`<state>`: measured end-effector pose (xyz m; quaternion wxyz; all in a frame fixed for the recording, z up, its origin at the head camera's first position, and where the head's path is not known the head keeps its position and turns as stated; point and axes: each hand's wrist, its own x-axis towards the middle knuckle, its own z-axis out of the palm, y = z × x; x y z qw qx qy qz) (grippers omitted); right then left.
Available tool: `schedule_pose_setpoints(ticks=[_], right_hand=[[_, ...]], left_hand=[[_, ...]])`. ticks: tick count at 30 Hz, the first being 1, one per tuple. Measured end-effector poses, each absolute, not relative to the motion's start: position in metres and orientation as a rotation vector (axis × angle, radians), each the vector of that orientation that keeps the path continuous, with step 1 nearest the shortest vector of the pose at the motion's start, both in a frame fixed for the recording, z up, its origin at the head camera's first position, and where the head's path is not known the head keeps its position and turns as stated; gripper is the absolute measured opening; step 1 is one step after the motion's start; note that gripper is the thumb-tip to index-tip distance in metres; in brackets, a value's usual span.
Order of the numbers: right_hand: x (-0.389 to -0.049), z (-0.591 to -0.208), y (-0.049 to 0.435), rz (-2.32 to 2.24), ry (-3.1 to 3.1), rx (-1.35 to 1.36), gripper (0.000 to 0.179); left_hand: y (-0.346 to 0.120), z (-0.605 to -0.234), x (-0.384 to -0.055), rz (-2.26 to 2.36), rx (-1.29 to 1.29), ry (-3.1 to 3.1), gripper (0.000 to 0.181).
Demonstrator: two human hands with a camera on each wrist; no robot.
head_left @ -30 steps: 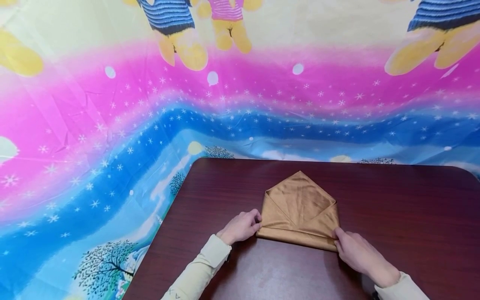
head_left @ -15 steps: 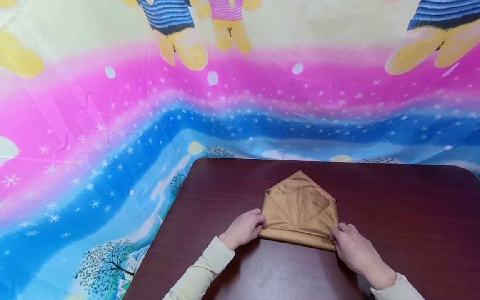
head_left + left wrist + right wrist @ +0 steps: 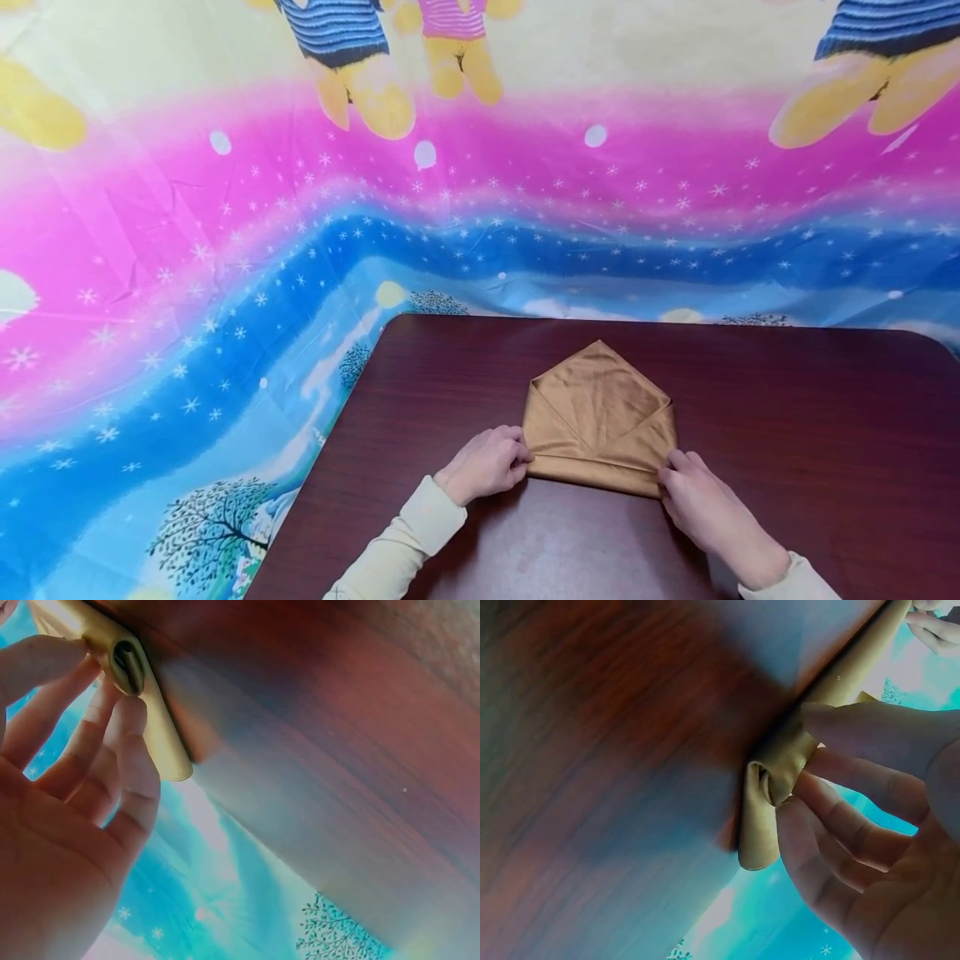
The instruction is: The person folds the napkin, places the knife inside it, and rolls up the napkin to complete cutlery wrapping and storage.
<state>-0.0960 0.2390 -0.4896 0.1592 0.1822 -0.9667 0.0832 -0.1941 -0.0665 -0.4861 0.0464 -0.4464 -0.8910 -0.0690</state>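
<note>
A golden-brown satin cloth [image 3: 600, 400] lies on the table, folded to a point at the far side, with a rolled band along its near edge. My left hand [image 3: 486, 463] pinches the left end of that roll. In the left wrist view the thumb is on the rolled cloth [image 3: 169, 742] and the fingertips are at its open, coiled end. At the other end, my right hand [image 3: 716, 508] pinches the roll between thumb and fingers. The right wrist view shows the coiled end of the cloth [image 3: 759, 832] beside the fingertips.
The dark red-brown wooden table [image 3: 435, 375] has rounded far corners. Behind it and along its left side hangs a printed curtain [image 3: 480, 183] in pink, blue and cream.
Both hands have shifted slightly inward along the rolled edge. The left hand has also come a little nearer, and the cloth's pointed far part stays in place.
</note>
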Motion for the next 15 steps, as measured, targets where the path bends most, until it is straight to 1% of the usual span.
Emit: schedule_pose_setpoints(ticks=[8,15], right_hand=[[-0.095,-0.496,0.24,0.215,-2.646,0.575,0.034],[-0.097,-0.502,0.243,0.255,-2.554,0.606,0.031]], left_hand=[[-0.068,-0.488,-0.19,-0.062,-1.328,-2.662,0.015],[-0.07,-0.489,-0.188,-0.06,-1.298,-2.67,0.023]])
